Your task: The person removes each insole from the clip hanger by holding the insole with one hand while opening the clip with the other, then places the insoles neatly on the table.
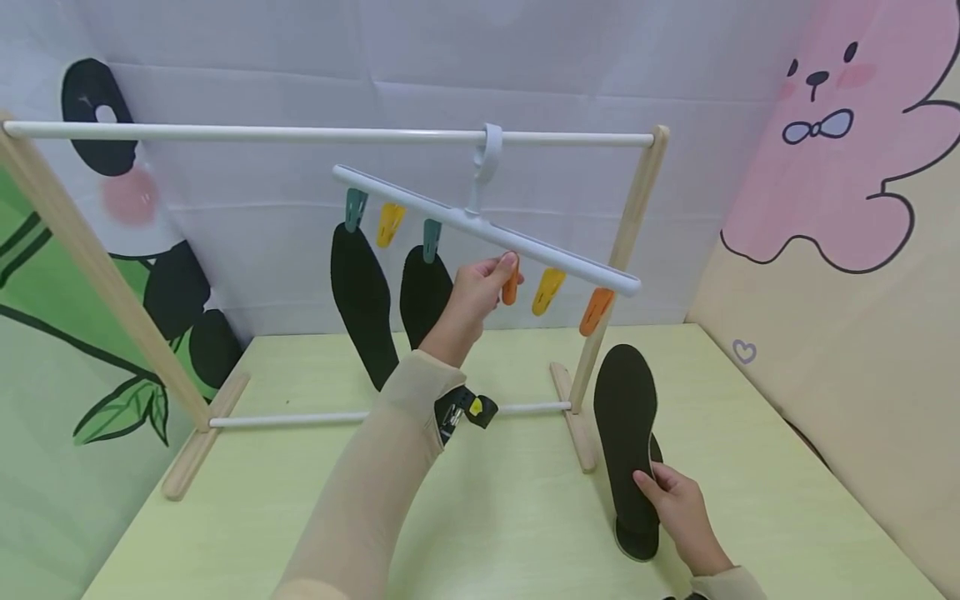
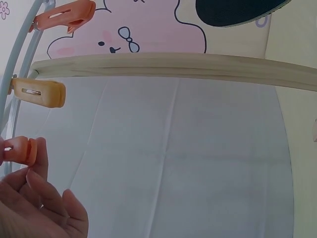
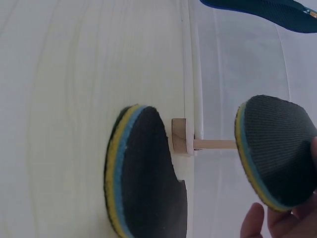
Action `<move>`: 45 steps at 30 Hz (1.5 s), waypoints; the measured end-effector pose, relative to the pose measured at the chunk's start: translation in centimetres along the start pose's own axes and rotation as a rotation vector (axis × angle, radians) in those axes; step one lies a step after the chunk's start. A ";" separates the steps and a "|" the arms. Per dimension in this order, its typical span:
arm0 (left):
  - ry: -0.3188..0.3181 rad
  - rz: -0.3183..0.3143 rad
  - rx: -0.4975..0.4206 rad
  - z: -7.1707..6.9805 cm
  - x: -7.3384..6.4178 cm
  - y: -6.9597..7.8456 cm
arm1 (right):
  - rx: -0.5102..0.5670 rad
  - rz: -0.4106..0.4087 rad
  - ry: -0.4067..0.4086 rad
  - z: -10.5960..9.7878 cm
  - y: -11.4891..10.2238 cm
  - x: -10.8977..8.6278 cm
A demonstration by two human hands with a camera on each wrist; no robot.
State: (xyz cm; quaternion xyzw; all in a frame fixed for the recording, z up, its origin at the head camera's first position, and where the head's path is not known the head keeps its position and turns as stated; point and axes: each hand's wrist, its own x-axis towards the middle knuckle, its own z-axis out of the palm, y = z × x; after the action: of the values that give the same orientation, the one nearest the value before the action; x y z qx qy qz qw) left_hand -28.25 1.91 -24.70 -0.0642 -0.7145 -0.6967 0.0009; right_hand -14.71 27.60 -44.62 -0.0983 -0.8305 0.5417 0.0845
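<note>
My left hand (image 1: 472,300) pinches an orange clothespin (image 1: 511,282) under the sloping white hanger (image 1: 480,223); the left wrist view shows this clothespin (image 2: 21,150) between thumb and fingers. With my right hand (image 1: 682,512) I grip a black insole (image 1: 626,417), upright over the table's right side, thumb on its face. The right wrist view shows that insole's ribbed end (image 3: 277,144) with blue and yellow layers at its edge. A second insole (image 3: 146,173) is close behind it; I cannot tell whether it is held too. Two black insoles (image 1: 362,296) hang from green clothespins (image 1: 356,210).
The hanger hooks over the white top rail (image 1: 300,132) of a wooden-sided rack (image 1: 622,242), its right end lower. Yellow clothespins (image 1: 548,292) and another orange clothespin (image 1: 597,312) dangle from it. The rack's feet (image 1: 573,417) stand on the pale table (image 1: 487,500).
</note>
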 end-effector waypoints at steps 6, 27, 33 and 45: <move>-0.003 0.012 -0.010 0.0 0.0 -0.1 | -0.003 0.006 0.006 -0.3 0.1 0.0; -0.013 0.024 -0.020 -0.1 0.1 0.0 | -0.038 0.035 0.019 -1.5 0.4 0.1; -0.012 0.019 -0.020 0.0 0.1 0.0 | -0.060 0.043 0.023 -1.6 0.7 0.1; -0.013 0.011 -0.022 0.0 0.2 -0.2 | -0.071 0.064 0.021 -2.0 1.1 -0.2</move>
State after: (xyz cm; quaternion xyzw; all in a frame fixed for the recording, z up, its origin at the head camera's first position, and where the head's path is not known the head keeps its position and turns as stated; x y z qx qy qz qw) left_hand -28.50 1.94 -24.87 -0.0726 -0.7065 -0.7040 -0.0007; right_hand -13.98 29.75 -44.87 -0.1333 -0.8448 0.5131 0.0723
